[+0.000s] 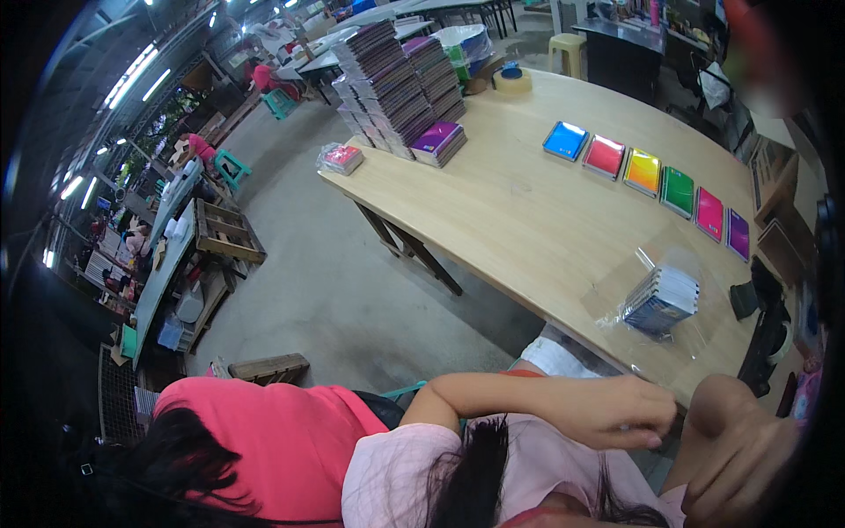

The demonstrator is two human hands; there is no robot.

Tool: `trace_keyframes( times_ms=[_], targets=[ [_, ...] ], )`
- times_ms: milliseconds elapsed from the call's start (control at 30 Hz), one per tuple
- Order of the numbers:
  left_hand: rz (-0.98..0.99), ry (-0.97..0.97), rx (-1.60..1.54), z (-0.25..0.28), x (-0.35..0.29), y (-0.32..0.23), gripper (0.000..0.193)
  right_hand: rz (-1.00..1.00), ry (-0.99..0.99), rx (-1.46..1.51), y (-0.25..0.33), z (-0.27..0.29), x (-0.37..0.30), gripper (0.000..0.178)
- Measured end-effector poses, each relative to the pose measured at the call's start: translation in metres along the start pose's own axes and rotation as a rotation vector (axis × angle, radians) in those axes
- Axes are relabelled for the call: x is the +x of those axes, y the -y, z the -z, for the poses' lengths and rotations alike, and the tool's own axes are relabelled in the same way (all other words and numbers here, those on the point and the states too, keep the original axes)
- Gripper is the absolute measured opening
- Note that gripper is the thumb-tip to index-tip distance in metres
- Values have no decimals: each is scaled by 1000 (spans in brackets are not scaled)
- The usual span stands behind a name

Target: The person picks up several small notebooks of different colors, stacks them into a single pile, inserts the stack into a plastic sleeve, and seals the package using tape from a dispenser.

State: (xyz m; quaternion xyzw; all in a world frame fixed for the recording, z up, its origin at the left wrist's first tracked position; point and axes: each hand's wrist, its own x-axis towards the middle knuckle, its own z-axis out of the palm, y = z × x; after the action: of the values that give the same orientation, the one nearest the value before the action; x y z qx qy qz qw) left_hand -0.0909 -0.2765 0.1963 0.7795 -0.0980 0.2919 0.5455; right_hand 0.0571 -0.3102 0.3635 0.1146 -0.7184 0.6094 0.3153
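My left hand [629, 412] is held in front of my chest beside the table's near edge, its fingers curled inward. To its right, close to the camera, my right hand [739, 453] has its fingers bent and closed. Neither palm shows, so I cannot make out whether anything is in them. Nearest to both hands on the table is a small block of spiral notebooks [662, 302] with blue covers, resting on clear plastic film [616, 295]. Farther back, several small notebooks lie in a slanting row, from a blue one [565, 140] to a purple one [738, 235].
Tall stacks of wrapped notebooks [383, 88] stand at the wooden table's [493, 211] far left, beside a small red pack [340, 159]. A tape roll [512, 81] lies behind. A black tape dispenser [767, 339] sits at the right edge. A person in pink [264, 440] is close on my left.
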Motion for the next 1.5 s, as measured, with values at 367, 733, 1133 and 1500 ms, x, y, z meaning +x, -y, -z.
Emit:
trace_keyframes(
  times_ms=[367,733,1133,1500],
  targets=[
    [171,-90,52,4,-23,-2,17,309,984,-205,-11,-15,-39,24],
    [-415,-425,305,4,-9,-38,18,585,-479,-178,-53,-23,-69,25],
    [-285,-614,352,-4,-12,-3,26,940,-767,-83,-87,-68,-21,20],
    [-309,-485,340,10,6,-15,29,714,410,259,-14,-38,-98,34]
  ],
)
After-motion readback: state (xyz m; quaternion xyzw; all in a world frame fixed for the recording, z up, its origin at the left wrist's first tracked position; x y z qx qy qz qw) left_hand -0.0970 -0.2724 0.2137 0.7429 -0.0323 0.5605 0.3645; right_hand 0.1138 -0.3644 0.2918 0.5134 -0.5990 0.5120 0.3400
